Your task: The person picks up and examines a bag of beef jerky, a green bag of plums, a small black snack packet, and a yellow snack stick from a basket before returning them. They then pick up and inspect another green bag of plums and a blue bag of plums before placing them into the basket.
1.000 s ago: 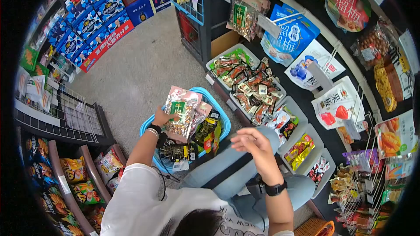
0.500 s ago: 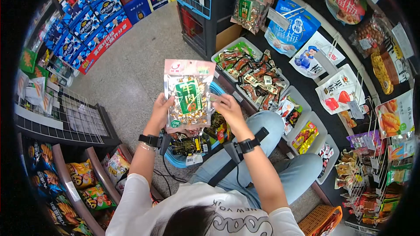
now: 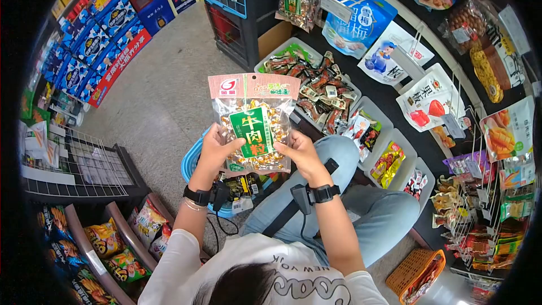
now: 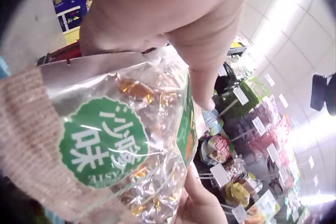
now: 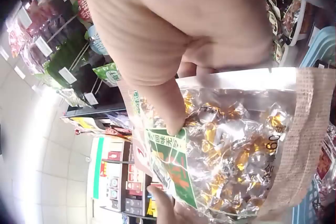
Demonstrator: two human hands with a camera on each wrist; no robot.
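Note:
A pink-topped clear bag of wrapped beef cubes [image 3: 251,127], with a green label, is held upright in front of the person's chest. The left hand [image 3: 215,149] grips its left edge, thumb across the front. On the opposite edge the right hand [image 3: 303,155] pinches the bag the same way. In the left wrist view the bag's lower corner [image 4: 100,140] has a round green mark; in the right wrist view shiny wrappers [image 5: 231,145] show through the film. Behind and below the bag, a blue basket [image 3: 192,161] is partly hidden; dark snack packs [image 3: 243,185] lie in it.
Grey bins of small snack packs [image 3: 319,87] line the shelf at right, beneath hanging bags, one of them a similar pink bag [image 3: 299,3]. An orange basket [image 3: 409,274] stands at lower right. Chip bags [image 3: 104,240] fill a rack at lower left, below a wire rack [image 3: 84,164].
The left hand lifted the bag from the basket, and the right hand came in and took its other edge. The bag is now nearer the head camera, with its front facing up to it.

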